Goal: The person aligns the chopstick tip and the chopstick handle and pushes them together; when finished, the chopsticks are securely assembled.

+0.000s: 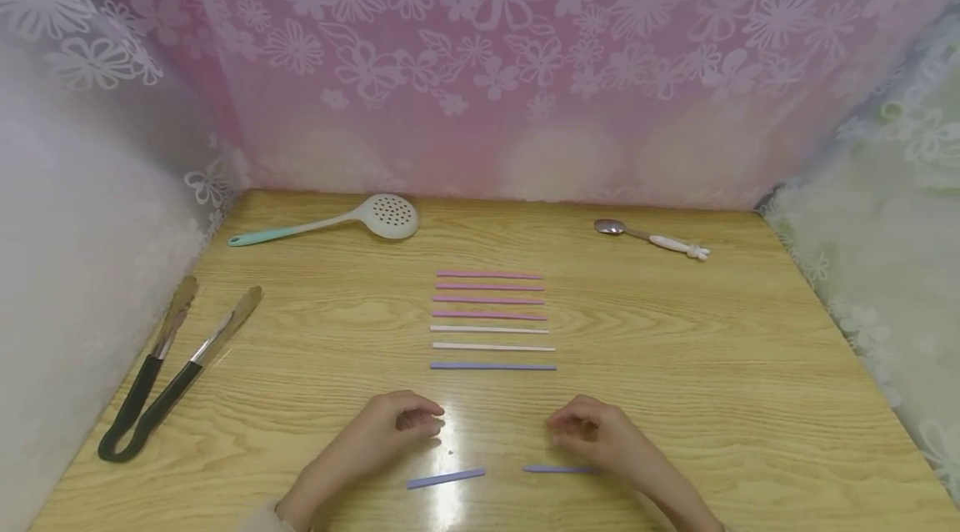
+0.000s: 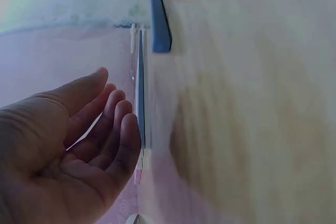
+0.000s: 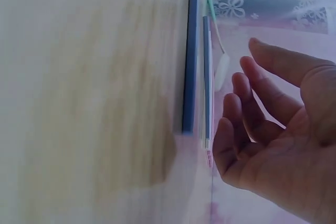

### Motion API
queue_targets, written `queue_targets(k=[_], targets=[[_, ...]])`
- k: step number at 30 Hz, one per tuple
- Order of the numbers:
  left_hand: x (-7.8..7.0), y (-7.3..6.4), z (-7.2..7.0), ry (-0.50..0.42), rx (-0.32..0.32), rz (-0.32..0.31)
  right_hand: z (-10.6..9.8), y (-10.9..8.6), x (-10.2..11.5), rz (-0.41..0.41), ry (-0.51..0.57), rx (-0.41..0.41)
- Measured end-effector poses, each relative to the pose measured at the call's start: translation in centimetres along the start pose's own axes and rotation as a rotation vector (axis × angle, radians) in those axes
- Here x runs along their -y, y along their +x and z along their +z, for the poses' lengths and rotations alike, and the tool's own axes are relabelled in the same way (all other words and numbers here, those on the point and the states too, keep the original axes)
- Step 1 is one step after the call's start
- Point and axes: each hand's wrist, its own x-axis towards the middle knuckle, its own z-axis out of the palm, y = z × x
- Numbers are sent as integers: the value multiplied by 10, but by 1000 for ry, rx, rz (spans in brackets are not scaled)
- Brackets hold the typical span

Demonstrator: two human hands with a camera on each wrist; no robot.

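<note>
Nothing is held by my left hand [image 1: 390, 428]; its fingers curve loosely over the table, with a gap to the thumb. A short blue-violet stick [image 1: 446, 479] lies slightly slanted below it. My right hand [image 1: 596, 432] is likewise empty, fingers relaxed, and partly covers another short blue-violet stick [image 1: 558, 469]. Beyond both hands, parallel sticks form a neat stack of rows: several pink sticks [image 1: 490, 300] farthest off, two white sticks [image 1: 491, 347] nearer, then a longer blue-violet stick [image 1: 492, 366] closest. In the left wrist view the palm [image 2: 79, 145] shows bare, as does the right palm [image 3: 289, 140].
Black-handled metal tongs [image 1: 161, 390] lie spread at the table's left. At the back left is a slotted skimmer [image 1: 390, 217] with a turquoise handle; a spoon [image 1: 667, 243] with a white handle lies back right. Floral cloth [image 1: 487, 57] hangs around the wooden table [image 1: 735, 365].
</note>
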Motion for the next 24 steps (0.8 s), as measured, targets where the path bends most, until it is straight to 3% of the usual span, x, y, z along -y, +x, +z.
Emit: queue_targets(k=[8,12,18,24], targets=[[0,-16,15,-109,34,-11,7,-13,2,73,-33,6],[-1,-19,19,-78,38,-10,9,-17,0,78,-18,40],[-1,-20,23,-13,69,0,11,-18,-6,35,-81,73],[0,-20,25,28,73,51,12,-17,-6,39,-119,82]])
